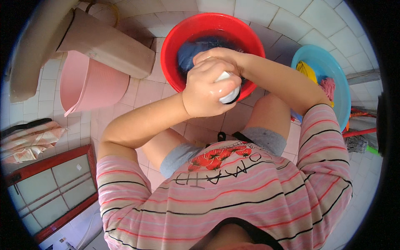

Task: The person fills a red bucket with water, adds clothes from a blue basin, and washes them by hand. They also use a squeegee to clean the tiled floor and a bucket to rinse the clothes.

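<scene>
Both hands are close together over a red plastic basin [215, 19] on the floor between the knees. My left hand [206, 82] is closed around a bunched white and black cloth-like item [228, 89], whose end sticks out between the fingers and thumb. Just behind it, my right hand [223, 57] is curled, its fingers bent over the far side of my left hand; whether it also grips the item is hidden. Dark blue fabric [190, 51] lies in water in the basin. Both hands look wet.
A light blue basin [343, 87] at the right holds yellow cloth [306, 71] and pink cloth [328, 87]. To the left are a pink bucket [106, 84] and a ceramic sink pedestal [106, 47]. A mop head [357, 144] is at the far right; tiled walls surround the floor.
</scene>
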Motion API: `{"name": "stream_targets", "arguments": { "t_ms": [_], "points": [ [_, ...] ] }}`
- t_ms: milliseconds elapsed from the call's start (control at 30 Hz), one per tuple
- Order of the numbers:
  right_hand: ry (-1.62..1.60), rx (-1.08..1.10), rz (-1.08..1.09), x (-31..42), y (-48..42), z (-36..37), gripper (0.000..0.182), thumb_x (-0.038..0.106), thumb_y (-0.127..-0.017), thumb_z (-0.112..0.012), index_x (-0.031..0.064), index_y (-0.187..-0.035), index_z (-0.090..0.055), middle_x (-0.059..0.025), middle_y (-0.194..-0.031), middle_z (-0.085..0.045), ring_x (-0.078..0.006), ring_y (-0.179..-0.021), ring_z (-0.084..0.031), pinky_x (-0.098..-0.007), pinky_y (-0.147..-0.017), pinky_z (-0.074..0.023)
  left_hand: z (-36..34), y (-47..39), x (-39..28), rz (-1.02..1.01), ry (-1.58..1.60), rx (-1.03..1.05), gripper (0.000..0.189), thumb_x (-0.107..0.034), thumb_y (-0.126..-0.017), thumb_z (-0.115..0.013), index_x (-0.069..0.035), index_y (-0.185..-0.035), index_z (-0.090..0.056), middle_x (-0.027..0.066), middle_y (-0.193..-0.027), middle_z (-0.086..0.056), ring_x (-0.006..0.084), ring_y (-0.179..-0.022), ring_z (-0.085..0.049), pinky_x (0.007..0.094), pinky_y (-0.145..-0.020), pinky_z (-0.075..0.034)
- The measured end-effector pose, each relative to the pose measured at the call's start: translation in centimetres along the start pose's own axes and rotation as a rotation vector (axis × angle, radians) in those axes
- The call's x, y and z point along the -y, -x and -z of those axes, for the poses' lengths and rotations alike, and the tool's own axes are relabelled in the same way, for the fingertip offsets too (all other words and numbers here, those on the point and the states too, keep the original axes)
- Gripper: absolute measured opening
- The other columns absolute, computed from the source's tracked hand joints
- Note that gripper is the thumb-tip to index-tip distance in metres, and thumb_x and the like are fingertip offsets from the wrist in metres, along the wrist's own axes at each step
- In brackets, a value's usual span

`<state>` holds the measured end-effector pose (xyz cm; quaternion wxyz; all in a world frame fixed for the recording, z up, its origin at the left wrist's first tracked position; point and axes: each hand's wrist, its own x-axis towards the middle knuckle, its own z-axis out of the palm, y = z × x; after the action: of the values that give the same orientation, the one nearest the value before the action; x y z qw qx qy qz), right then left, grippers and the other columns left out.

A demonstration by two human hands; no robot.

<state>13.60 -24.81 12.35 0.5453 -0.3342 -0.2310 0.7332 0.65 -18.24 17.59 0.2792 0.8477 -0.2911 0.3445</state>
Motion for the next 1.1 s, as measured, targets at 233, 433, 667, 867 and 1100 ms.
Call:
{"name": "stream_targets", "arguments": {
  "t_ms": [233, 433, 667, 867, 1100],
  "points": [
    [0.417, -0.314, -0.225, 1.1, 0.6, -5.5, 0.013, 0.012, -0.071, -0.057, 0.0086, -0.064, -0.048, 0.0024, -0.058, -0.043, -0.0084, -0.054, -0.042, -0.0244, -0.051, -0.0356, -1.3, 1.8, -0.8, -0.306, -0.102, 0.032, 0.028, -0.013, -0.044, -0.062, -0.009, -0.071, -0.056, 0.0092, -0.076, -0.054, 0.0235, -0.068, -0.055, 0.0328, -0.060, -0.046],
    [0.965, -0.323, -0.186, -0.2, -0.8, -4.5, 0.010, 0.014, -0.065, -0.059, 0.0042, -0.069, -0.060, -0.0052, -0.066, -0.056, -0.0151, -0.063, -0.052, -0.0302, -0.058, -0.0417, -2.7, 3.3, -0.4, -0.471, -0.206, 0.146, 0.024, -0.020, -0.050, -0.059, -0.012, -0.072, -0.052, 0.0079, -0.076, -0.052, 0.0233, -0.071, -0.053, 0.0321, -0.065, -0.046],
    [0.375, -0.525, 0.067, -4.1, -0.7, 0.3, 0.019, 0.022, -0.076, -0.062, 0.0034, -0.078, -0.060, -0.0060, -0.075, -0.061, -0.0140, -0.066, -0.056, -0.0263, -0.063, -0.0461, -3.8, 5.4, 2.7, -0.463, -0.098, 0.301, 0.024, -0.015, -0.058, -0.065, -0.011, -0.077, -0.051, 0.0082, -0.083, -0.054, 0.0251, -0.077, -0.055, 0.0346, -0.072, -0.047],
    [-0.082, -0.390, 0.165, -3.1, 8.3, 1.0, 0.033, 0.029, -0.090, -0.052, 0.0040, -0.111, -0.045, -0.0132, -0.098, -0.059, -0.0271, -0.091, -0.062, -0.0319, -0.072, -0.0541, -3.9, 0.6, 3.3, 0.722, 0.439, -0.704, 0.026, -0.011, -0.073, -0.072, -0.007, -0.086, -0.051, 0.0056, -0.085, -0.055, 0.0156, -0.071, -0.054, 0.0285, -0.064, -0.045],
    [1.101, -1.569, 0.948, 0.6, 19.7, -3.4, 0.029, 0.015, -0.080, -0.064, 0.0044, -0.105, -0.055, -0.0067, -0.094, -0.058, -0.0126, -0.076, -0.058, -0.0253, -0.060, -0.0514, -5.4, 1.2, 6.1, 1.388, 1.208, -0.794, 0.025, -0.021, -0.083, -0.062, -0.004, -0.096, -0.050, 0.0103, -0.087, -0.055, 0.0200, -0.084, -0.054, 0.0387, -0.075, -0.048]
  ]
}}
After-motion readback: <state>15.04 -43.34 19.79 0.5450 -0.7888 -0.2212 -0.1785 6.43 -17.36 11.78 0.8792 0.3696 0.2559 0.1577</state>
